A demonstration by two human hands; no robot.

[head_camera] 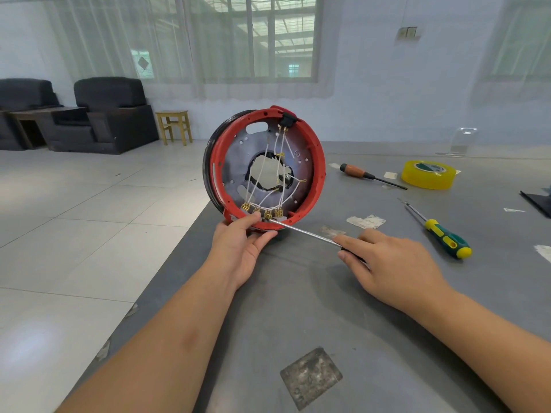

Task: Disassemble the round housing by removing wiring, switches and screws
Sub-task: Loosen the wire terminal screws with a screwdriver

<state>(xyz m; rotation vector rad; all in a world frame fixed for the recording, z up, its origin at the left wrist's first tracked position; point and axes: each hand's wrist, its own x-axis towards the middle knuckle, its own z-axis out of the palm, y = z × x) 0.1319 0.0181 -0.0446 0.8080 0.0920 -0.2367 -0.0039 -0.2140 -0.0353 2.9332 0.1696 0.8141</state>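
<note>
Head view: the round housing (264,166) stands on edge near the left border of the grey table (313,308), its open side facing the camera. It has a red rim, a dark inner plate and a ragged hole in the middle. White wires (278,174) run across that hole from a black switch (288,119) at 12 o'clock on the rim down to a row of brass terminals (262,210) at 6 o'clock.

The left hand (241,248) grips the housing at its 6 o'clock edge, thumb under the rim, forefinger laid over it just beside the terminals. The right hand (387,263) pinches a screwdriver (304,232) between thumb and forefinger, the other fingers curled over the black handle. The steel shaft runs toward 10 o'clock, and its tip sits at the terminal row, next to the left forefinger.

At 2 o'clock from the housing lies a screwdriver with a wooden handle (357,172), and beyond it a yellow tape roll (428,174). At 3 o'clock from the right hand lies a green-and-yellow screwdriver (447,238). Scraps of white tape (365,221) stick to the table between it and the housing. Far left, off the table, stand dark armchairs (110,114) and a wooden stool (174,126).
</note>
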